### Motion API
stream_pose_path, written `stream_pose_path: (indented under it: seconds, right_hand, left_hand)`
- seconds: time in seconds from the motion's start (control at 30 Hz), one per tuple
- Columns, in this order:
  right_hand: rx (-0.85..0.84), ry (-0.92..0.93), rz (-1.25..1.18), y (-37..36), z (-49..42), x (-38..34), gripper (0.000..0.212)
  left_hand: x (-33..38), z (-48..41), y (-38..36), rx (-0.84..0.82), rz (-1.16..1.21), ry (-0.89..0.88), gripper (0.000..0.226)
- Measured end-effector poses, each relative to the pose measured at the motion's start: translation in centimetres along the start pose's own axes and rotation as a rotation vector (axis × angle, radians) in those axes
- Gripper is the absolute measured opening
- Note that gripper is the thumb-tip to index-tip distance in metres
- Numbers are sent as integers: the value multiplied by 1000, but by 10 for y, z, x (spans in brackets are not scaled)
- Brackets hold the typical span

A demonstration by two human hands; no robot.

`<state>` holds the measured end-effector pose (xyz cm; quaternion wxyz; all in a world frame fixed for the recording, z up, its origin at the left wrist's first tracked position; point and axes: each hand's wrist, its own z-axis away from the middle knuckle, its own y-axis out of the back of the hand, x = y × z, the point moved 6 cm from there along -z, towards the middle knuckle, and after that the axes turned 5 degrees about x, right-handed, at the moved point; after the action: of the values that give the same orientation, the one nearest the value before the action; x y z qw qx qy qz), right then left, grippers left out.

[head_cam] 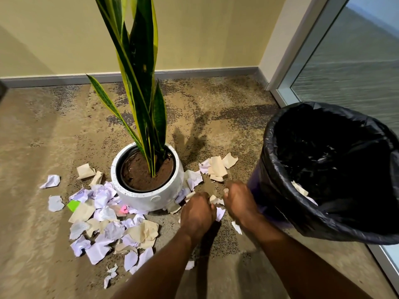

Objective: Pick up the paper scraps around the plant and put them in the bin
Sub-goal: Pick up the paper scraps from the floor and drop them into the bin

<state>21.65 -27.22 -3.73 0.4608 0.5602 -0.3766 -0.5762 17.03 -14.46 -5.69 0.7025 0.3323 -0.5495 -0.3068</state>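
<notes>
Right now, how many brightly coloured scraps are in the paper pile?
2. A green scrap lies left of the pot, and a pink scrap sits against the pot's front. More may be hidden under the pile.

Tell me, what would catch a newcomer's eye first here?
A tall striped plant in a white pot stands mid-floor, with torn scraps strewn mostly to its left and front. Right of it stands a black-lined bin; both hands gather scraps between pot and bin.
</notes>
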Motion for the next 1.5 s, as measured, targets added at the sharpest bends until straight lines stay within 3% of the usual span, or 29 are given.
stream_pose_path:
  seconds: [0.17, 0.3, 0.47, 0.7, 0.83, 1.03, 1.27, 1.5]
  right_hand:
    - [41, -27, -74, 8, -4, -11, 13]
    - [15, -10, -56, 5, -4, -9, 27]
    - [-53, 9, -71, -3, -8, 0, 29]
    - [-156, 124, 128, -23, -5, 6, 30]
    - [-188, 130, 162, -39, 2, 13, 45]
    - [-203, 84, 169, -48, 9, 18, 28]
    - [-214, -53, 147, -30, 4, 20, 17]
    - [-281, -89, 204, -25, 25, 23, 21]
  left_hand:
    - [5, 2, -23, -119, -59, -76, 25]
    - [9, 13, -45, -216, -106, -139, 26]
    - [9, 15, -52, -184, -269, -262, 33]
    - [9, 15, -54, -172, -390, -358, 35]
    - [7, 14, -44, -135, -259, -243, 24]
    - [-5, 11, -26, -137, -8, -15, 39]
    - [-10, 5, -2, -125, -3, 54, 14]
    - [0, 6, 14, -87, 41, 83, 18]
